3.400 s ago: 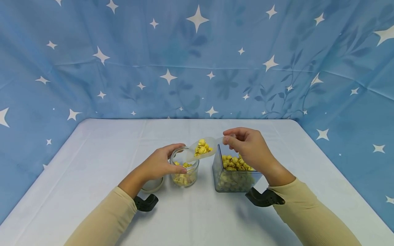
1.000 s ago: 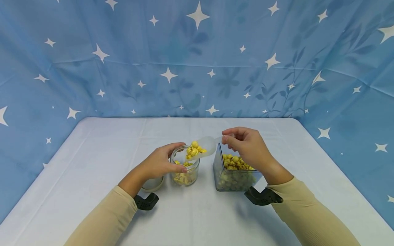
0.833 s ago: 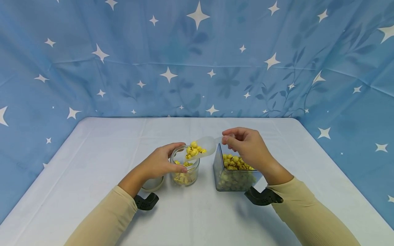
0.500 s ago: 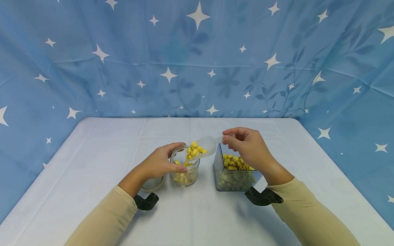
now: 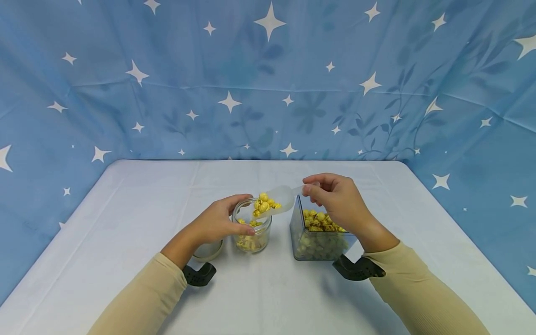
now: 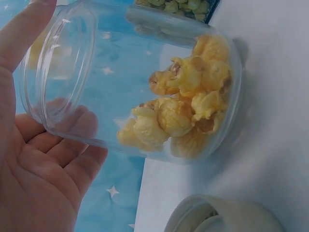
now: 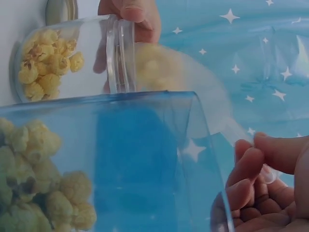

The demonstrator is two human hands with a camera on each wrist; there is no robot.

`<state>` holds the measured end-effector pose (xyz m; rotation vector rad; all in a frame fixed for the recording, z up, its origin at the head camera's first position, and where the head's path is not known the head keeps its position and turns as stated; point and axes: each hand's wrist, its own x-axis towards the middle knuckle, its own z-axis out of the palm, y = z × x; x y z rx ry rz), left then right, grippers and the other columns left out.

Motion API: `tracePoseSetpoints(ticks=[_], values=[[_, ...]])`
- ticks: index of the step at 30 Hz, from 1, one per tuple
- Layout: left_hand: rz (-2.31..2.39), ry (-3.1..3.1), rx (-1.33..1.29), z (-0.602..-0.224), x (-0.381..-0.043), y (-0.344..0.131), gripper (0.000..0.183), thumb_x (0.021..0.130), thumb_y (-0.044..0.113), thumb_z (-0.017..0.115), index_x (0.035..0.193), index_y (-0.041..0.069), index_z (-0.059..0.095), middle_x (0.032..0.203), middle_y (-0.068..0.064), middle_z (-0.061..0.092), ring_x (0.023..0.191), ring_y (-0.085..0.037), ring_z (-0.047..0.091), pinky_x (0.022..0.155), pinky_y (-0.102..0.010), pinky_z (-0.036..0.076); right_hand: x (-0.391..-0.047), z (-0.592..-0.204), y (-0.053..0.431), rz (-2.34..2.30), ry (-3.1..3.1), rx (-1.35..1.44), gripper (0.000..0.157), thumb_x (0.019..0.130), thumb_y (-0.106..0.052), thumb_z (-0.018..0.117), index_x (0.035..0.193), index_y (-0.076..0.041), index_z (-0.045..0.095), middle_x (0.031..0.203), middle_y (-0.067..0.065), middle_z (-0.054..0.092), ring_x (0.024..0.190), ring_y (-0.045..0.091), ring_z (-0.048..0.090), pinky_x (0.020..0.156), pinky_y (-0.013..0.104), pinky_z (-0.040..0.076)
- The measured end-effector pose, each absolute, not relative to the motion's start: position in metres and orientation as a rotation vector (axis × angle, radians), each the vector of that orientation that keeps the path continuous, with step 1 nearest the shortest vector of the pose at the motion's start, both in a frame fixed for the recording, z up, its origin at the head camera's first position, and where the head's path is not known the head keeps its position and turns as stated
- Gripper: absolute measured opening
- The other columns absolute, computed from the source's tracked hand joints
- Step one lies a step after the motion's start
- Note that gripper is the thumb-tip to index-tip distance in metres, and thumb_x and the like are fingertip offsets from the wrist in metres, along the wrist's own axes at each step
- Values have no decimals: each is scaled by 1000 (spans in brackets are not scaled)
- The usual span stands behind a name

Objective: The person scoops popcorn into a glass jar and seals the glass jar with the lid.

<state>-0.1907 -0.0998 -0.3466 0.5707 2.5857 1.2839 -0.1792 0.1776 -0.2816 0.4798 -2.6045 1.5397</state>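
Observation:
My left hand (image 5: 219, 221) grips the rim of a clear glass jar (image 5: 251, 239), thumb on the near side and fingers round the far side. Pieces of yellow popcorn (image 6: 178, 111) lie in the bottom of the jar. Between thumb and fingers, my right hand (image 5: 335, 197) pinches the handle of a translucent white scoop (image 5: 284, 197). The scoop tilts down to the left, its lip over the jar mouth, with popcorn (image 5: 264, 204) gathered at the front. Below the right hand stands a clear square container (image 5: 299, 242) partly filled with popcorn.
A pale round lid or shallow dish (image 5: 209, 252) sits on the table just left of the jar, partly behind the left wrist. The white tablecloth (image 5: 259, 298) covers the table, and a blue star-patterned curtain (image 5: 268, 83) hangs behind it.
Since the earliest frame the popcorn has slid left, down to the scoop's lip over the jar. Over the last second both hands have stayed nearly still.

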Motion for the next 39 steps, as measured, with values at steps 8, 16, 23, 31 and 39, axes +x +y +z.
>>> tracePoseSetpoints(ticks=[8,16,23,31,39], values=[[1348,2530,580,-347,-191,-99,85,60,47,79,133,26,41,114,7,55,104,-10,51,90,-37,39,-179,-282,179,1520,-2613,486,28,86,-33,59,103,-10,64,76,8,57,70,29,51,50,31,44],[1380,2505,592,-347,-192,-99,83,59,45,80,131,28,43,109,10,56,107,-18,51,89,-38,40,-178,-282,181,1544,-2601,493,27,87,-31,59,104,-9,63,78,9,58,68,25,51,50,31,44],[1371,2503,570,-345,-191,-97,85,59,47,80,132,27,41,112,11,55,111,-17,49,91,-38,39,-176,-278,189,1555,-2598,472,27,90,-29,55,106,-8,62,85,7,61,70,25,50,51,30,44],[1315,2576,592,-344,-192,-95,82,63,50,75,133,25,41,126,6,46,119,-19,41,94,-42,36,-169,-271,220,1623,-2534,449,35,89,-28,55,109,1,59,81,10,57,68,22,47,57,27,43],[1323,2691,785,-329,-196,-86,76,71,59,64,133,22,41,131,7,43,119,-14,41,97,-32,34,-162,-266,263,2079,-2150,458,17,88,-9,56,101,1,61,85,5,59,67,15,47,61,19,45]])
